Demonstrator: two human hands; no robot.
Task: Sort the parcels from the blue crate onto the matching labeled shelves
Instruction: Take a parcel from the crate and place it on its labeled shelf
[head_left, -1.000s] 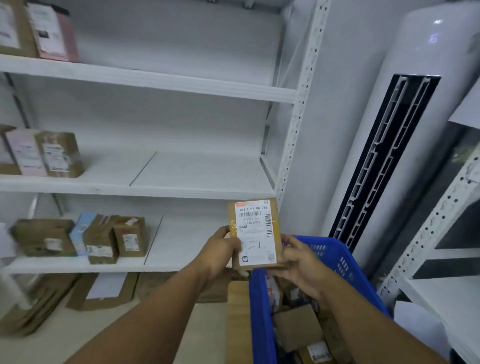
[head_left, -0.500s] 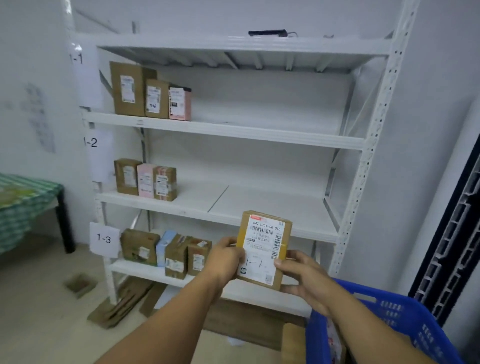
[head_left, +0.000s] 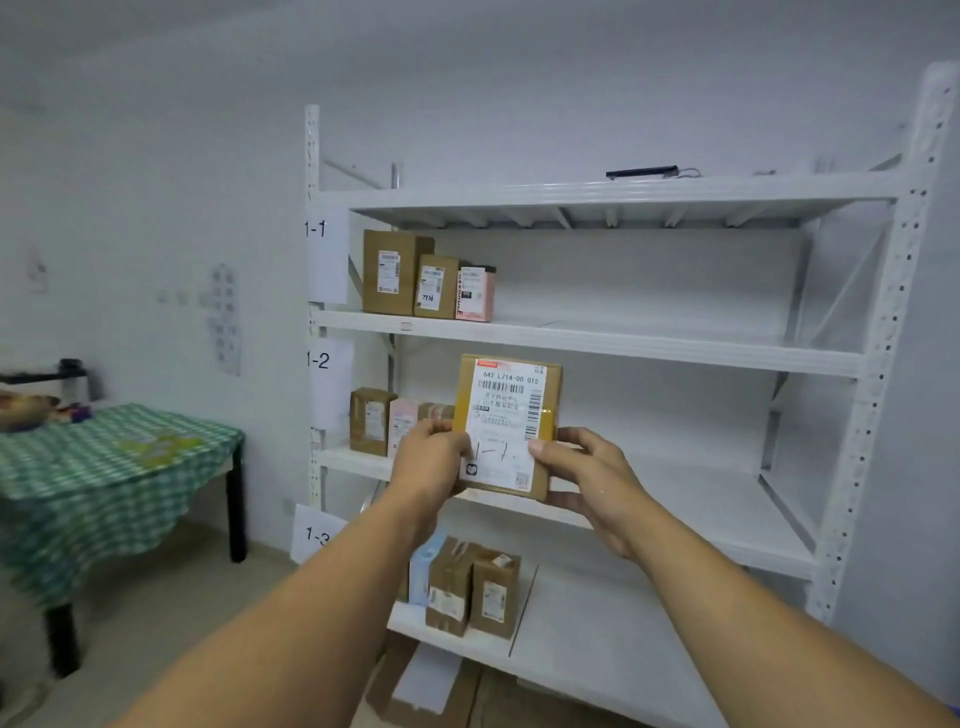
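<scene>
I hold a small brown parcel (head_left: 506, 410) upright in front of the white shelf rack (head_left: 592, 345). Its white label carries a barcode and a handwritten "1-1". My left hand (head_left: 428, 462) grips its lower left edge and my right hand (head_left: 584, 470) pinches its lower right edge. Paper signs on the rack's left post read 1-1 (head_left: 318, 228), 1-2 (head_left: 319, 360) and 1-3 (head_left: 317, 535). Three parcels (head_left: 426, 278) stand at the left of the 1-1 shelf. The blue crate is out of view except a sliver at the bottom right corner.
More parcels stand at the left of the 1-2 shelf (head_left: 371, 421) and the 1-3 shelf (head_left: 467, 590). Flattened cardboard (head_left: 415, 691) lies on the floor under the rack. A table with a green checked cloth (head_left: 104, 467) stands to the left.
My view has swung up and left from the crate to the whole rack. Both hands have raised the parcel to the height of the 1-2 shelf, still held the same way.
</scene>
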